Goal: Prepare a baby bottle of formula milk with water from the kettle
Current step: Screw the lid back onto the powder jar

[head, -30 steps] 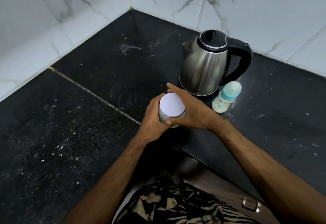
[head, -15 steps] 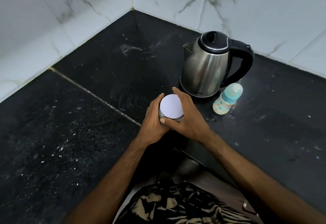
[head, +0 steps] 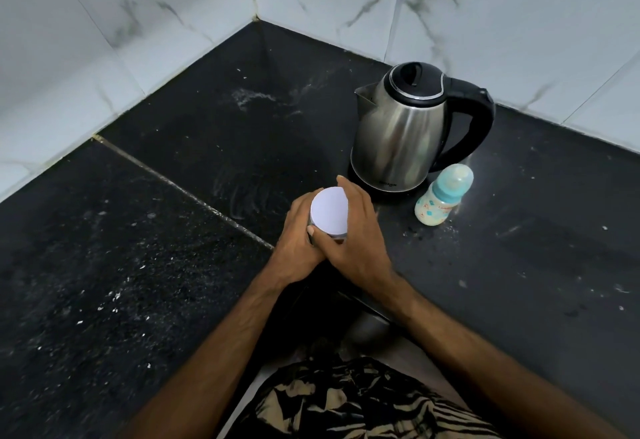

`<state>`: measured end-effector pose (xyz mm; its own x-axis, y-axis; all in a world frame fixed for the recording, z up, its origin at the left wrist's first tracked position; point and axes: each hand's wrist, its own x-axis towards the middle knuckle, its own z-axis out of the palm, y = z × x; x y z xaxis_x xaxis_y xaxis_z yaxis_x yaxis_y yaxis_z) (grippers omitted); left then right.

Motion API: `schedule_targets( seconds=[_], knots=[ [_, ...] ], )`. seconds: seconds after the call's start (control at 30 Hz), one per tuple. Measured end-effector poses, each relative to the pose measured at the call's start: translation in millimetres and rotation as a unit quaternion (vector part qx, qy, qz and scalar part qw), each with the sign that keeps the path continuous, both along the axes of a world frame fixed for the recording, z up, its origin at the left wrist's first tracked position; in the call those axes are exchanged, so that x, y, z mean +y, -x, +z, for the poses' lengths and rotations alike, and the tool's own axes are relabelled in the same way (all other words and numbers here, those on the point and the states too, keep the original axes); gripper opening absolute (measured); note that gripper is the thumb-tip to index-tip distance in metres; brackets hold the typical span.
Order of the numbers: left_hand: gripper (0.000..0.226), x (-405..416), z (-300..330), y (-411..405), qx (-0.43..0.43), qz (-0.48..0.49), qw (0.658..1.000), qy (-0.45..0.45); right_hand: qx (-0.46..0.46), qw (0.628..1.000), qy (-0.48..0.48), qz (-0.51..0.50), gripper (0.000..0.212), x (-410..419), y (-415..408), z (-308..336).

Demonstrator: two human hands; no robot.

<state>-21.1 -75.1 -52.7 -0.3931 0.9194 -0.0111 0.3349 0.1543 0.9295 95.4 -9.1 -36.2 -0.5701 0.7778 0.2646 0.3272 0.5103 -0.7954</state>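
Both hands grip a white-lidded jar (head: pixel 329 211) above the dark table (head: pixel 138 265): left hand (head: pixel 299 248) round its side, right hand (head: pixel 353 241) over the lid. Behind stand a steel kettle (head: pixel 401 134) and a capped baby bottle (head: pixel 443 199); their lettering is unreadable.

The kettle (head: pixel 398 141) has a brushed, shiny steel body with a glossy black plastic lid and handle. The baby bottle (head: pixel 437 206) looks smooth translucent plastic. The surface (head: pixel 138 265) is speckled black polished stone; the wall tiles (head: pixel 485 6) are glossy marble-patterned.
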Motion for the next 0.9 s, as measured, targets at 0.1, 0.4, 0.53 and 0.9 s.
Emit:
schedule_targets(
  seconds=[0.1, 0.4, 0.53, 0.9],
  knots=[
    [0.086, -1.2, 1.0, -2.0, -0.002, 0.004, 1.000, -0.010, -0.017, 0.999, 0.006, 0.048, 0.090, 11.9, -8.1, 6.4],
    [0.084, -2.1, 4.7, -3.4, -0.049, -0.010, 0.999, -0.011, -0.078, 0.983, 0.004, 0.168, 0.094, 36.0, -15.8, 15.9],
    [0.081, -1.8, 4.2, -2.1, -0.054, -0.011, 0.998, -0.013, -0.030, 0.997, 0.006, 0.070, 0.089, 14.6, -11.0, 6.9],
    [0.088, -3.8, 6.6, -3.9, -0.057, 0.004, 0.998, -0.010, -0.107, 0.976, 0.021, 0.187, 0.099, 46.2, -20.1, 23.6]
  ],
)
